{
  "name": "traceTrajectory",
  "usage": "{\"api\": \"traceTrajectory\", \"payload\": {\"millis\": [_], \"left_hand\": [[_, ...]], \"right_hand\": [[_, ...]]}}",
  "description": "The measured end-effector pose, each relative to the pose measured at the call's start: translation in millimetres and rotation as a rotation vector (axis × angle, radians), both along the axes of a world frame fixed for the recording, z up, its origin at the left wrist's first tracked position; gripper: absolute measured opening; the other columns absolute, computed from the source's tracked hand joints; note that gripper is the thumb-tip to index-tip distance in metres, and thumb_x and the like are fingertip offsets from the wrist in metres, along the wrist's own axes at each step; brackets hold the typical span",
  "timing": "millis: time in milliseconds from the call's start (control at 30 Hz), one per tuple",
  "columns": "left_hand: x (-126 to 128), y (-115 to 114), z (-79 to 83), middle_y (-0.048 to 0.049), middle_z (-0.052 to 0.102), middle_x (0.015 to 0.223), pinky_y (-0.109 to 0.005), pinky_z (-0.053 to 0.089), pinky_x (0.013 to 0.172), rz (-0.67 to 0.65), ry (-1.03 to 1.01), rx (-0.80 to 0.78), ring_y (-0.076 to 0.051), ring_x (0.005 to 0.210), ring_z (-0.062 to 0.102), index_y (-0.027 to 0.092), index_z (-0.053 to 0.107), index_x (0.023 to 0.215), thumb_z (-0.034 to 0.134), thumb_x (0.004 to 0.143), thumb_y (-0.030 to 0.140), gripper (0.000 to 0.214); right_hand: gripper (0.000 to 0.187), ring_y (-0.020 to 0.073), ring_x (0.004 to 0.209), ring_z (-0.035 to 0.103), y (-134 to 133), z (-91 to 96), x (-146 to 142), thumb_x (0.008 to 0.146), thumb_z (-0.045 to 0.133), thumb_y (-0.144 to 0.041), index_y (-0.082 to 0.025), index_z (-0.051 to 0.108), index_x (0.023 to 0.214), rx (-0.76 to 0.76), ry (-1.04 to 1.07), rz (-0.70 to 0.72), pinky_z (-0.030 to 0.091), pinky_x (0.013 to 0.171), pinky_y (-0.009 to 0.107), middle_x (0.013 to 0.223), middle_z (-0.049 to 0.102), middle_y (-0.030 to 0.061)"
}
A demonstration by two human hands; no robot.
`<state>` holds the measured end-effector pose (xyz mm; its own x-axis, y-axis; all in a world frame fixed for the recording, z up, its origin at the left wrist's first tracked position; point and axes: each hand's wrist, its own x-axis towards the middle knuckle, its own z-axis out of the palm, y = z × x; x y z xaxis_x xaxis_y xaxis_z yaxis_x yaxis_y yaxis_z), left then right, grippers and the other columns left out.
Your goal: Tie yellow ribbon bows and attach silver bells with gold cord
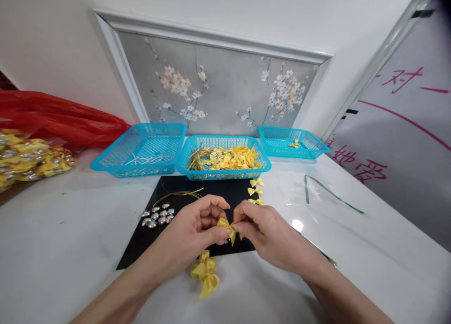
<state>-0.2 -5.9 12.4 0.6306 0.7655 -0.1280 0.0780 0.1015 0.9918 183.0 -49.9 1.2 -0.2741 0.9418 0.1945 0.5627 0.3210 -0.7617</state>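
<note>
Between my two hands is a yellow ribbon bow [224, 223], held over the front part of a black mat [141, 249]. My left hand [202, 220] pinches its left side between thumb and fingers. The thumb and forefinger of my right hand [260, 227] close on the bow's right side. Below my left hand more yellow bows [205, 272] lie clustered on the white table. Silver heart-shaped beads [158, 216] are grouped on the mat to the left, near gold wires [178, 193]. Several small yellow bows [255, 191] line the mat's right edge.
Behind the mat a blue basket [225, 175] holds yellow bows and gold wires. A left blue basket [105, 165] contains white strips; a right one [310, 152] contains a few yellow pieces. A bag of yellow decorations [31, 157] sits far left. A framed picture [225, 89] leans behind.
</note>
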Motion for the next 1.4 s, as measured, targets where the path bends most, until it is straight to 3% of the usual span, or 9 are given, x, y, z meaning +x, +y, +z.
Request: {"api": "traceTrajectory", "payload": {"millis": [233,433,633,800,1033,1200,1300,1400], "left_hand": [[0,-2,1.4,0.0068,0.058,0.073,-0.021,0.049,0.06,0.002,0.02,-0.089,-0.009,0.064,0.06,0.021,0.059,0.094,0.07,0.074,0.014,0.023],[3,-2,-4.8,0.0044,0.062,0.073,-0.024,0.048,0.059,0.05,0.041,-0.015,-0.011,0.064,0.06,0.02,0.055,0.089,0.068,0.071,0.011,0.024],[8,-6,-11.6,0.0033,0.06,0.072,-0.026,0.046,0.06,0.094,0.107,0.159,-0.013,0.065,0.056,0.02,0.056,0.086,0.063,0.074,0.014,0.015],[11,-9,-13.2,0.0035,0.062,0.072,-0.025,0.046,0.059,0.086,0.11,0.102,-0.013,0.066,0.057,0.021,0.054,0.089,0.063,0.074,0.012,0.02],[11,-9,-10.0,0.007,0.061,0.066,-0.023,0.049,0.058,0.092,0.041,0.003,-0.011,0.061,0.059,0.021,0.049,0.091,0.067,0.074,0.013,0.026],[6,-7,-2.3,0.0077,0.062,0.07,-0.024,0.054,0.063,0.162,-0.022,-0.146,-0.009,0.063,0.062,0.021,0.051,0.095,0.077,0.07,0.02,0.036],[4,-6,-1.3,0.0067,0.063,0.072,-0.02,0.053,0.062,0.172,-0.035,-0.18,-0.008,0.063,0.062,0.02,0.053,0.092,0.078,0.07,0.021,0.033],[4,-7,-2.9,0.0062,0.063,0.072,-0.018,0.052,0.061,0.143,-0.062,-0.198,-0.007,0.062,0.06,0.019,0.055,0.087,0.079,0.069,0.019,0.03]], "right_hand": [[0.013,0.0094,0.06,0.046,-1,-3.8,3,0.09,0.046,-0.013,-0.022,0.045,0.08,-0.086,0.139,0.062,0.033,0.053,0.021,0.069,0.052,-0.0056],[0.011,0.0128,0.082,0.054,-2,0.2,-6,0.086,0.055,-0.009,-0.02,0.055,0.085,0.194,0.147,0.02,0.042,0.072,0.024,0.092,0.056,0.0014],[0.013,0.0151,0.081,0.053,-1,-5.2,-12,0.087,0.052,-0.01,-0.019,0.053,0.077,0.219,0.054,-0.015,0.042,0.071,0.027,0.086,0.055,0.0025],[0.015,0.0133,0.069,0.05,-1,-7.6,-14,0.085,0.05,-0.009,-0.019,0.047,0.074,0.096,0.109,-0.085,0.038,0.06,0.025,0.075,0.053,-0.0002],[0.008,0.0112,0.063,0.049,4,-8.9,-10,0.089,0.05,-0.023,-0.019,0.053,0.084,-0.081,0.31,-0.088,0.039,0.057,0.023,0.071,0.054,-0.0025],[0.024,0.011,0.065,0.05,7,-3.0,0,0.089,0.052,-0.041,-0.017,0.056,0.088,-0.231,0.525,-0.035,0.043,0.06,0.024,0.076,0.054,-0.0005],[0.023,0.0106,0.062,0.048,7,-3.3,1,0.085,0.059,-0.039,-0.016,0.057,0.082,-0.251,0.487,-0.016,0.038,0.057,0.023,0.069,0.053,-0.0017],[0.026,0.0104,0.058,0.043,6,-7.1,-2,0.088,0.053,-0.038,-0.017,0.055,0.074,-0.197,0.381,-0.05,0.033,0.053,0.023,0.061,0.048,-0.0034]]}}
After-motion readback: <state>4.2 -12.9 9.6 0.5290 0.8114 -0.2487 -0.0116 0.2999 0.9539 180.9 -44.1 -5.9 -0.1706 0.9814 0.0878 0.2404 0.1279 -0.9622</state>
